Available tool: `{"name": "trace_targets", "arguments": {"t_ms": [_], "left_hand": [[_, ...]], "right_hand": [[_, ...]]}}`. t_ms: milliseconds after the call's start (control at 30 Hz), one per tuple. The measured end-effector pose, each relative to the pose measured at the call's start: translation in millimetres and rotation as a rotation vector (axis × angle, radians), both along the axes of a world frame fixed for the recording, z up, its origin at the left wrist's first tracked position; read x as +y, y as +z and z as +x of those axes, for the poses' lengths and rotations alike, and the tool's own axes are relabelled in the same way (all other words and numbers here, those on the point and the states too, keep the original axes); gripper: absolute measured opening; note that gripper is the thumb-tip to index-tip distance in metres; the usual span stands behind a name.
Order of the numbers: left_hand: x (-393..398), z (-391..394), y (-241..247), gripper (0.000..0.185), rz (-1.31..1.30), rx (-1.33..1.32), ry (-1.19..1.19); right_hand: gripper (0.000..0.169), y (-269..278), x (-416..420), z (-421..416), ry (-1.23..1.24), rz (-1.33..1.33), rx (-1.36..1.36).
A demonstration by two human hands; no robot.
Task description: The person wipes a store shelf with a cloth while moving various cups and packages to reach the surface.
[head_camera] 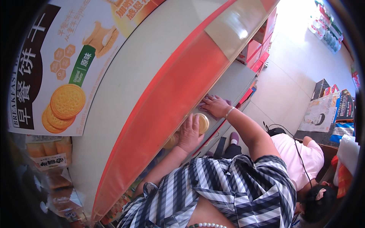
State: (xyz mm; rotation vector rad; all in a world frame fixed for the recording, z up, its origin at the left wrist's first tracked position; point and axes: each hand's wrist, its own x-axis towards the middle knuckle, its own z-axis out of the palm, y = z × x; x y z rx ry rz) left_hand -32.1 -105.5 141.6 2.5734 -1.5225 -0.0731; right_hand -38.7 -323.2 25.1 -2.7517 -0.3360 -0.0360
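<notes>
My left hand is against a jar with a gold-coloured lid, its fingers along the jar's near side. The jar stands on a grey shelf board, below an upper shelf with a red front strip. Farther along that board, my right hand presses down on a purple cloth, which shows around the fingers. Another round yellowish container is partly hidden behind my left wrist and the strip.
Red boxes stand beyond the grey board. Another person in a pink top bends at the right, near cartons. Bottle packs are on the tiled floor. Packaged bread lies at the lower left, below a biscuit carton.
</notes>
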Motion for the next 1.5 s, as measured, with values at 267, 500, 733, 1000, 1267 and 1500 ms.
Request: {"name": "trace_targets", "arguments": {"t_ms": [267,500,733,1000,1267,1500], "left_hand": [[-7.8,5.2,2.4,0.087,0.132,-0.025,0.034],[-6.2,4.9,4.3,0.087,0.167,0.009,0.07],[-5.7,8.6,7.0,0.088,0.152,-0.05,0.073],[-10.3,5.1,2.3,0.084,0.083,-0.076,0.053],[-8.0,6.3,-5.4,0.09,0.055,-0.08,0.051],[-5.6,7.2,-6.6,0.089,0.05,-0.071,0.057]], "right_hand": [[0.039,-23.5,58.6,115.6,0.117,0.005,-0.011],[0.036,-6.0,66.9,156.4,-0.047,-0.118,0.083],[0.037,-38.0,42.5,164.2,-0.405,-0.002,0.031],[0.042,-19.0,13.5,84.9,-0.512,-0.027,-0.004],[0.041,-1.7,-34.5,-3.9,-0.707,-0.01,0.123],[0.041,-4.7,11.3,35.3,-0.34,-0.034,0.137]]}}
